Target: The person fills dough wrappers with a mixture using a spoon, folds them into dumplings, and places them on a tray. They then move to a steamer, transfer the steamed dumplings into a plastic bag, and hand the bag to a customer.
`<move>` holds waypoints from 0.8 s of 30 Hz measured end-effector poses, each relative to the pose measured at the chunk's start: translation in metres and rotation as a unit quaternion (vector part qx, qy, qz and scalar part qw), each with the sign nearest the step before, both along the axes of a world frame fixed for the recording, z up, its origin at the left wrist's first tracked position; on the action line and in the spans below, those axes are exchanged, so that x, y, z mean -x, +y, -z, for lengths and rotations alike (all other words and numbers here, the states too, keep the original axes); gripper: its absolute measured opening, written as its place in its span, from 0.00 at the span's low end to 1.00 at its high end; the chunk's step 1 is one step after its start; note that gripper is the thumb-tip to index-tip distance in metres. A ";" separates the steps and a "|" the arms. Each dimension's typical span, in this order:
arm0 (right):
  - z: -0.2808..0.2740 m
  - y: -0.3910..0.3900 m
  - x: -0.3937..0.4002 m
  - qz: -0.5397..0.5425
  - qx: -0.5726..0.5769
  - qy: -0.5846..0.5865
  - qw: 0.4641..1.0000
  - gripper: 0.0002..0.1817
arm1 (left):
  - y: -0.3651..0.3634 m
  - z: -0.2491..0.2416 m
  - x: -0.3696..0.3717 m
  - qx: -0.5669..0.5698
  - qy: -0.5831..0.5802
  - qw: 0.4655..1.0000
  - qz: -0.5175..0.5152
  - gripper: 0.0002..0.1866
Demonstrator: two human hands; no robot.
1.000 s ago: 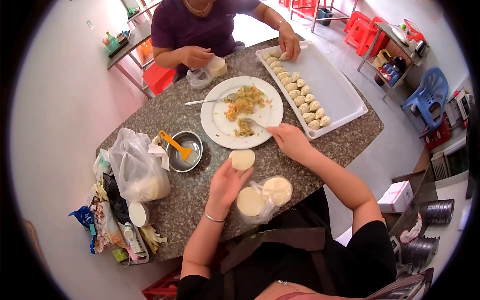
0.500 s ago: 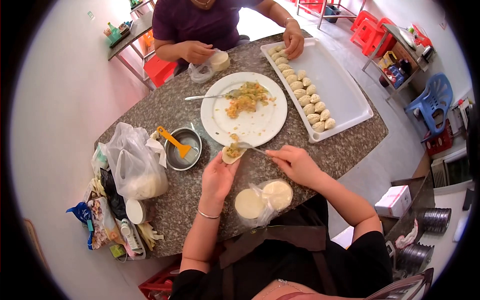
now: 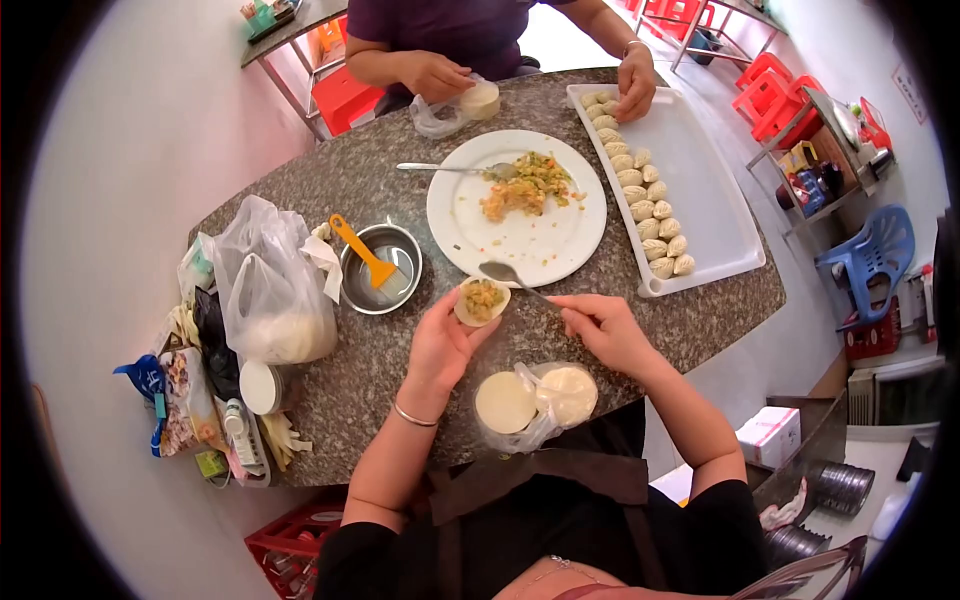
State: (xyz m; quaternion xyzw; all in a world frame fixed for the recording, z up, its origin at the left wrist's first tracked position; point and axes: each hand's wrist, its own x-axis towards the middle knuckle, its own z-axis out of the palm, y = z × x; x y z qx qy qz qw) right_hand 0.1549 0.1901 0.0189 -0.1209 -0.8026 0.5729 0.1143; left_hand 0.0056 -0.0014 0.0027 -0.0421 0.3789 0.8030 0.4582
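My left hand [image 3: 440, 343] holds a round dumpling wrapper [image 3: 463, 312] with chopped filling [image 3: 484, 298] heaped in its middle. In my right hand [image 3: 603, 333] is a metal spoon [image 3: 505, 272], its bowl over the near rim of the white plate [image 3: 455, 225], just beside the wrapper. More filling [image 3: 530, 190] lies on that plate, with a second spoon [image 3: 430, 167] resting across its left side. Two stacks of wrappers [image 3: 505, 402] in clear plastic sit on the table just in front of me.
A white tray [image 3: 715, 200] with rows of pleated dumplings [image 3: 640, 210] stands at the right. Across the table, a co-worker's hand [image 3: 635, 85] touches dumplings there. To the left are a metal bowl [image 3: 410, 285] with an orange-handled scraper [image 3: 360, 250] and a plastic bag [image 3: 270, 290].
The spoon has come off the wrapper toward the plate's rim, leaving the filling in the wrapper. My view has shifted, so the table's things appear further right.
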 end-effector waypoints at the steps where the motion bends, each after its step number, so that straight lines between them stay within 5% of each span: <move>1: -0.007 0.002 -0.001 -0.004 -0.001 -0.001 1.000 0.15 | -0.001 -0.002 0.001 -0.011 0.006 1.000 0.001 0.21; 3: -0.023 0.008 -0.001 -0.015 0.135 -0.130 0.982 0.15 | 0.000 -0.007 0.002 -0.026 0.013 1.000 -0.001 0.21; 7: -0.023 0.008 0.004 -0.026 0.105 -0.152 0.982 0.14 | 0.001 -0.012 0.001 -0.066 0.041 0.997 -0.002 0.23; 9: -0.010 0.011 0.006 0.047 -0.004 0.033 0.998 0.13 | 0.003 -0.013 0.000 -0.077 0.067 0.995 0.006 0.26; 14: -0.012 0.006 0.004 -0.020 -0.165 0.043 0.985 0.13 | 0.005 -0.010 -0.001 -0.090 0.147 0.985 0.016 0.37; 15: -0.015 0.006 0.003 -0.018 -0.165 0.043 0.985 0.13 | 0.005 -0.010 -0.002 -0.086 0.157 0.984 0.013 0.36; 17: -0.021 0.005 0.001 -0.023 0.011 0.005 1.000 0.13 | 0.005 -0.012 -0.001 -0.097 0.127 0.987 0.003 0.37; 22: -0.025 0.000 0.004 -0.030 -0.039 -0.022 0.999 0.12 | 0.006 -0.014 -0.002 -0.118 0.073 0.990 -0.003 0.36; 24: -0.026 0.003 0.006 -0.014 -0.015 -0.012 1.000 0.12 | 0.006 -0.013 -0.003 -0.051 0.197 0.979 -0.011 0.35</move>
